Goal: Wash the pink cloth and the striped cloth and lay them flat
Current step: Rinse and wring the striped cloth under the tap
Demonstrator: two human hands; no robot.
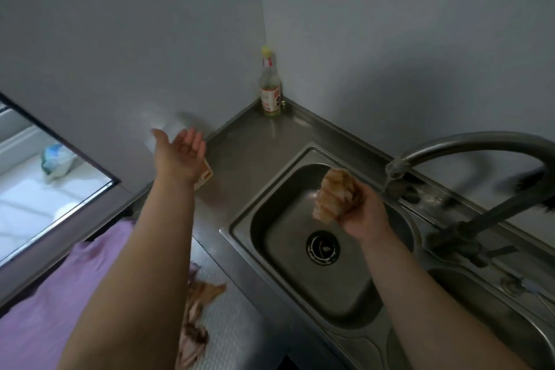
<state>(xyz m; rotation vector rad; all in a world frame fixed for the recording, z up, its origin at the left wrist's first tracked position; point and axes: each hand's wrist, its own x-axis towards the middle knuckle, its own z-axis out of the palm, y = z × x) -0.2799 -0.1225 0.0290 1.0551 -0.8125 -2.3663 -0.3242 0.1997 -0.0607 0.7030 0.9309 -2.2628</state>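
My right hand (pixel 362 213) grips a bunched-up striped cloth (pixel 335 196), tan and white, above the steel sink basin (pixel 270 189). My left hand (pixel 183 153) is raised over the counter's back left, palm up, fingers spread and relaxed, holding nothing. The pink cloth (pixel 54 294) lies spread on the counter at the lower left, partly hidden by my left forearm. A crumpled brown and pink patterned cloth (pixel 198 309) lies on the counter beside my left arm.
A curved tap (pixel 468 144) arches over the sink from the right. A bottle with a yellow cap (pixel 270 90) stands in the back corner. An orange-edged packet (pixel 205 175) lies under my left hand. A second basin (pixel 480 309) is at the right. A window (pixel 45 177) is left.
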